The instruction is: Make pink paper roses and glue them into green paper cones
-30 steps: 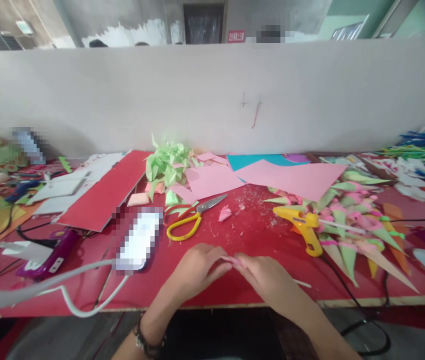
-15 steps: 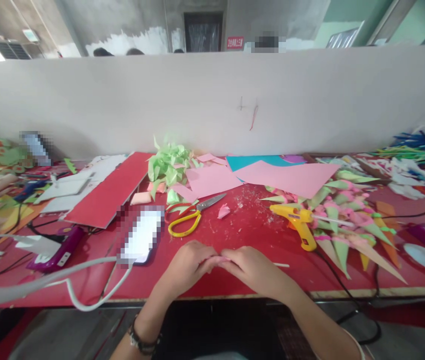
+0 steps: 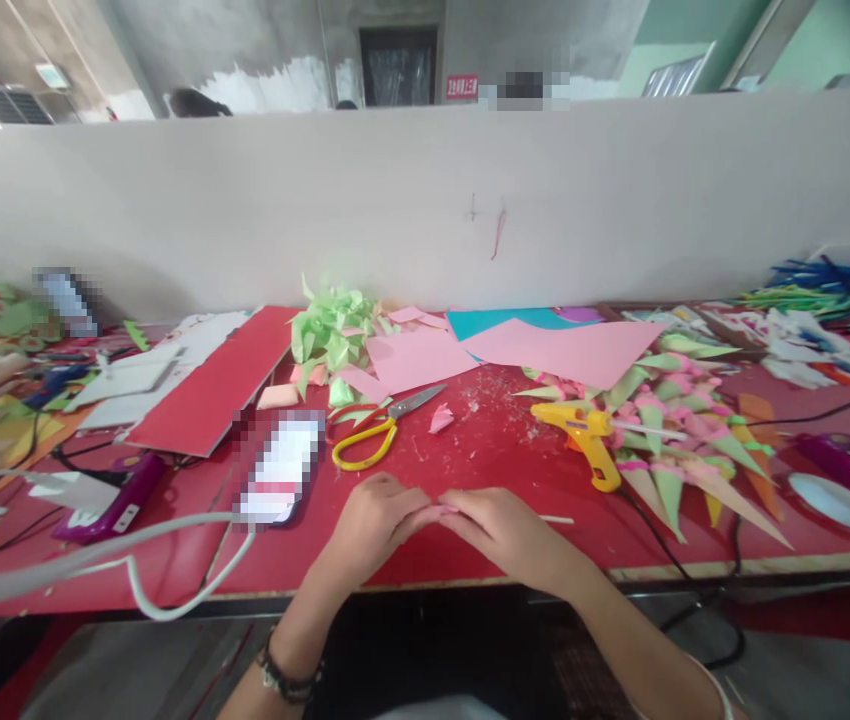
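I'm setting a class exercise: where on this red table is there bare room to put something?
The main free patch lies between the pink scrap, the yellow glue gun and the right hand. A narrower one separates the phone from the left hand. Crowded: around the white cable, left, and the paper cones, right.

Bright, soft light, slight blur, and a dark top-right corner.
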A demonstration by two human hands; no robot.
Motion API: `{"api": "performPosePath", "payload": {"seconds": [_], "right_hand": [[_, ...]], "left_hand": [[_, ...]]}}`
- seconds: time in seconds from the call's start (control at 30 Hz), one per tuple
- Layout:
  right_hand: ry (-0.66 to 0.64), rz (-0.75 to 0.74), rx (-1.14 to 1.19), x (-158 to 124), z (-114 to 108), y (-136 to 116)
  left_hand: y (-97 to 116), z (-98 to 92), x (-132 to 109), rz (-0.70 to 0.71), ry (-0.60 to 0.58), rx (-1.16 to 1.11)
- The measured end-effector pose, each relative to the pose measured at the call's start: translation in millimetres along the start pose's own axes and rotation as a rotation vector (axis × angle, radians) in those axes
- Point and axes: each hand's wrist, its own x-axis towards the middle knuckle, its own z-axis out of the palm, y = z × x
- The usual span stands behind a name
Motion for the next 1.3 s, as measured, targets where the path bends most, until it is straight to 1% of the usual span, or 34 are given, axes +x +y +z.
{"api": "performPosePath", "payload": {"seconds": [0.1, 0.2, 0.27, 0.43, 0.47, 0.53, 0.6, 0.63, 0.67, 0.73, 0.8, 0.87, 0.93, 0.97, 1.03, 1.17, 1.3], "right_hand": [[0.006, -0.034, 0.005, -1, -3, 1], [0.050, -0.079, -0.086, 0, -1, 5], [0.118, -0.124, -0.207, 1, 4, 9], [0.318, -0.255, -0.535, 2, 16, 17], [0.340, -0.276, -0.578, 2, 18, 18], [0.344, -0.286, -0.609, 2, 19, 20], [0.287, -0.246, -0.552, 3, 18, 21], [0.243, -0.205, -0.494, 3, 16, 21], [0.196, -0.159, -0.425, 3, 14, 20], [0.096, -0.075, -0.273, 3, 8, 16], [-0.005, -0.035, -0.114, 2, 1, 12], [-0.081, -0.043, 0.036, 2, -4, 7], [-0.099, -0.061, 0.128, 2, -8, 3], [-0.089, -0.067, 0.135, 2, -8, 2], [-0.056, -0.077, 0.064, 4, -7, 1], [0.040, -0.141, -0.269, 8, 1, 3], [0.132, -0.237, -0.521, 10, 11, 7]], "left_hand": [[1, 0.1, 2, 0.003, 0.012, -0.037], [4, -0.2, 4, -0.068, 0.021, -0.135], [6, -0.1, 5, -0.172, 0.006, -0.257], [12, 6.5, 3, -0.546, -0.085, -0.727], [12, 8.9, 3, -0.592, -0.103, -0.793], [12, 13.0, 3, -0.631, -0.135, -0.855], [12, 14.1, 3, -0.599, -0.122, -0.781], [12, 13.2, 3, -0.546, -0.089, -0.680], [12, 11.2, 3, -0.473, -0.046, -0.543], [10, 4.9, 2, -0.273, 0.026, -0.238], [7, -2.9, 2, -0.059, 0.033, -0.021], [3, -9.9, 3, 0.102, -0.007, 0.055], [0, -14.8, 4, 0.169, -0.047, 0.040], [-1, -16.3, 5, 0.170, -0.058, 0.017], [-1, -17.5, 5, 0.115, -0.051, -0.034], [4, -15.3, 2, -0.106, 0.004, -0.153], [7, -9.1, -6, -0.335, -0.047, -0.384]]}}
